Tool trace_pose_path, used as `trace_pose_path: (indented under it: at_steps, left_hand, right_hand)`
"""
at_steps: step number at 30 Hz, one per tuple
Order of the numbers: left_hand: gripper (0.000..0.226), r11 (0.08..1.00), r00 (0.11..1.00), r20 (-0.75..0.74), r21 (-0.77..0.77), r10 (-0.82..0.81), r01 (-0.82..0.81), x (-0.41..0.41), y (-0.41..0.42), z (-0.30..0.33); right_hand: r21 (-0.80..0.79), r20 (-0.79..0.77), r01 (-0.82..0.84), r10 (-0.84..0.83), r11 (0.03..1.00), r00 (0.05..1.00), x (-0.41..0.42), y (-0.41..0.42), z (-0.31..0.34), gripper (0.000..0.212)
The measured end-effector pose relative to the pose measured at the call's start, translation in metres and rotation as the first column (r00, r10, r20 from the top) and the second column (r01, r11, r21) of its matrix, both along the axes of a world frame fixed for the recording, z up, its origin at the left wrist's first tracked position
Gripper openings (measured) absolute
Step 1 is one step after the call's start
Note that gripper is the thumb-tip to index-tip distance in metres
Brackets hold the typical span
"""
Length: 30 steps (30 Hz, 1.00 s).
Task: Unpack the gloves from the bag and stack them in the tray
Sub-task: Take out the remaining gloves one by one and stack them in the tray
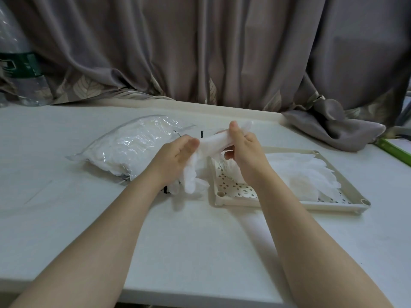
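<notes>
Both hands are raised over the middle of the table (200, 241), holding one white glove (213, 141) between them. The right hand (242, 150) has its thumb and curled fingers closed round the glove's upper part, and the left hand (178, 154) pinches the lower part, where the limp glove fingers hang down just short of the tray's left rim. The tray (289, 204) sits toward the right edge of the table, with a layer of gloves (307, 172) already spread over its right half and its perforated floor showing bare at the near left corner. The clear bag (131, 145), still well filled with gloves, lies toward the left, its open end facing the hands. The glove is thin and floppy, so it may well fold or twist on the way down and land crooked, spoiling the stack. Its dangling fingers could also catch on the tray's rim, or drag the gloves already laid there out of line. A few loose gloves (175, 187) spill from the bag's mouth under the left wrist, and a careless sweep of the forearm might pull them onto the table.
</notes>
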<state>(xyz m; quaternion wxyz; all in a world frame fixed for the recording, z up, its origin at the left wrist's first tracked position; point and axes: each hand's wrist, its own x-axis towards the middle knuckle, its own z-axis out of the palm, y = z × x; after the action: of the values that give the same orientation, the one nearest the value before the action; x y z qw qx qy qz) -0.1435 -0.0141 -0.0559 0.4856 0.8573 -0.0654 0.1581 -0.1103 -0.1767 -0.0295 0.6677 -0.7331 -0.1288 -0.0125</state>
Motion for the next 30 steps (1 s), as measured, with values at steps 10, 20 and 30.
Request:
trace_pose_path:
  at_steps: [10,20,30]
  left_hand:
    - [0.037,0.928,0.974,-0.002,-0.302,0.227,-0.217,0.007,-0.001,0.004]
    - [0.020,0.958,0.988,0.046,-0.256,0.149,-0.132,0.011,0.010,-0.002]
    - [0.028,0.958,0.964,0.069,-0.145,0.258,-0.246,0.013,0.008,-0.002]
  right_hand:
    - [0.580,-0.090,-0.134,0.226,0.804,0.970,-0.002,-0.009,0.014,0.019]
    - [0.647,0.006,-0.204,0.263,0.734,0.965,0.006,-0.030,0.021,0.021]
    - [0.216,0.365,0.381,-0.436,0.899,0.823,0.020,-0.026,0.037,0.028]
